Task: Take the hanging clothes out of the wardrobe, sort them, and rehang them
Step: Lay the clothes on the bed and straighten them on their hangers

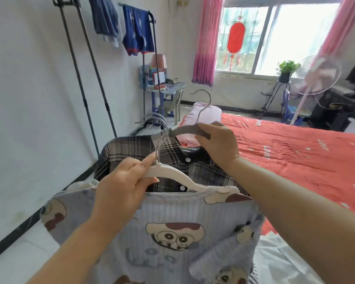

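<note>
Beside red-covered bed (295, 158), left hand (121, 187) grips white hanger (172, 174) carrying cartoon-print top (172, 232) over plaid shirt (129, 152); right hand (217, 145) pinches grey hanger (183, 131) just above.

White print on red bedspread (295, 160), approx. "LOVE", repeated, sideways, partly blurred. Faint grey letters on cartoon shirt (172, 253), under the face print: too washed out to read.

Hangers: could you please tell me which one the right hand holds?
The grey hanger, in the right hand above the plaid shirt. The white hanger, carrying the cartoon top, is in the left hand.
</note>
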`<state>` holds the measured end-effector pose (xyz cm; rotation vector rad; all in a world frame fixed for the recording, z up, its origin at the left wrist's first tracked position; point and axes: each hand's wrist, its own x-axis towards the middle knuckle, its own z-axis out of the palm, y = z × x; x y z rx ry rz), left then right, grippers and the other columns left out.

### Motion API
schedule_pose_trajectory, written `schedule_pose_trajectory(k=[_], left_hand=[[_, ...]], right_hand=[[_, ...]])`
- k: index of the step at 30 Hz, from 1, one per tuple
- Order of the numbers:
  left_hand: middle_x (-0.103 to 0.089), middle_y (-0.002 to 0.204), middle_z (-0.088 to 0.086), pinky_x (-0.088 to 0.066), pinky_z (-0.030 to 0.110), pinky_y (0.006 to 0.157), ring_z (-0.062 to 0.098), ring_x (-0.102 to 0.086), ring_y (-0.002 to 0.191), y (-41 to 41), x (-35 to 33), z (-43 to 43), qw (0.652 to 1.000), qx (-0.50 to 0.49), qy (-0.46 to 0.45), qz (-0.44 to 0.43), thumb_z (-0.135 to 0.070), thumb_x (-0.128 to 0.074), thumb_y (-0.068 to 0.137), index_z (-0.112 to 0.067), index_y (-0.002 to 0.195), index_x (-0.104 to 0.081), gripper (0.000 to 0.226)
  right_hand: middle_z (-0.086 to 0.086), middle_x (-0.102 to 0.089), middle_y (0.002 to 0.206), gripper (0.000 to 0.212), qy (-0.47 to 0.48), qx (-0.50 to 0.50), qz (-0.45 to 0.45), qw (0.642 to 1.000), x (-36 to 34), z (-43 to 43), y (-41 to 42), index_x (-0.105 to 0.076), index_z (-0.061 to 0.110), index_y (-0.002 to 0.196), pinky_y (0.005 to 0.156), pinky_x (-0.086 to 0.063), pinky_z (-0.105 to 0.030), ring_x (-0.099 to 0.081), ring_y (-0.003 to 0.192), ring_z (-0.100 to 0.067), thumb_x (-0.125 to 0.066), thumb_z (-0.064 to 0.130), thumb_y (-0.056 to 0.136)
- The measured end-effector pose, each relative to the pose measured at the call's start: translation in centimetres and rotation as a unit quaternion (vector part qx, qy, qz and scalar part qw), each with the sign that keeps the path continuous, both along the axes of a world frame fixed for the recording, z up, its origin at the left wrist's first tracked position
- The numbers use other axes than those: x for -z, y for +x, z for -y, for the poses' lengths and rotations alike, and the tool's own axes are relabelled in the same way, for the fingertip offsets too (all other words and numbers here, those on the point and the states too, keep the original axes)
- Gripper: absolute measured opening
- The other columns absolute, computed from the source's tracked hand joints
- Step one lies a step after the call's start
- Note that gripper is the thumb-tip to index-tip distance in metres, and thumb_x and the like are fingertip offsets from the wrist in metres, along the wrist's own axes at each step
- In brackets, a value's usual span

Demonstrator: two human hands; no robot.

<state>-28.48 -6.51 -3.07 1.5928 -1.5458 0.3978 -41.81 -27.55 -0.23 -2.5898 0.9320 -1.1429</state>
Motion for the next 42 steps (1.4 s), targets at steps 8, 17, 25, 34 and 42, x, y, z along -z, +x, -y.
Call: schedule_pose_trajectory(k=[8,17,25,34,42], left_hand=[[-0.059,0.086,-0.002,-0.047,0.023,0.052,0.011,-0.052,0.062,-3.7,-9.3,-8.9,0.997,-0.048,-0.044,0.037,-0.027,-0.064,0.080,-0.011,0.125,-0.058,0.048],[-0.057,0.085,-0.003,-0.038,0.019,0.056,0.017,-0.052,0.064,-4.3,-16.1,-15.5,0.996,-0.044,-0.060,0.055,-0.010,-0.072,0.077,-0.013,0.125,-0.059,0.049],[-0.053,0.085,-0.006,-0.035,0.025,0.062,0.014,-0.048,0.072,-5.2,-18.6,-18.3,0.995,0.034,-0.083,0.044,-0.016,-0.072,0.079,-0.016,0.125,-0.060,0.048],[-0.052,0.086,-0.005,-0.035,0.029,0.064,0.017,-0.049,0.072,-9.1,-17.3,-19.7,0.988,0.145,-0.050,0.021,-0.015,-0.071,0.081,-0.017,0.128,-0.057,0.049],[-0.051,0.088,-0.009,-0.035,0.028,0.068,0.015,-0.048,0.077,-13.0,-16.7,-18.4,0.980,0.194,-0.039,-0.032,-0.018,-0.069,0.082,-0.025,0.129,-0.055,0.050]], right_hand=[[-0.001,-0.057,0.089,0.030,-0.122,0.054,0.025,0.991,-13.3,-7.0,-5.1,-0.063,0.024,0.119,0.067,-0.030,-0.022,-0.052,0.081,-0.017,-0.057,0.028,0.090],[-0.010,-0.060,0.086,0.027,-0.203,0.145,0.065,0.966,-25.3,-14.9,-14.4,-0.066,0.013,0.111,0.071,-0.031,-0.025,-0.050,0.084,-0.021,-0.056,0.023,0.088],[-0.018,-0.064,0.087,0.028,-0.231,0.234,-0.008,0.944,-24.9,-23.0,-21.3,-0.066,0.010,0.114,0.072,-0.031,-0.026,-0.054,0.083,-0.031,-0.060,0.024,0.089],[-0.019,-0.063,0.086,0.031,-0.196,0.290,-0.113,0.930,-20.7,-31.0,-28.1,-0.065,0.007,0.116,0.067,-0.031,-0.028,-0.056,0.080,-0.032,-0.065,0.016,0.086],[-0.015,-0.065,0.096,0.038,-0.120,0.331,-0.110,0.930,-17.2,-32.3,-33.9,-0.064,0.010,0.120,0.073,-0.038,-0.033,-0.058,0.090,-0.032,-0.068,0.017,0.083]])
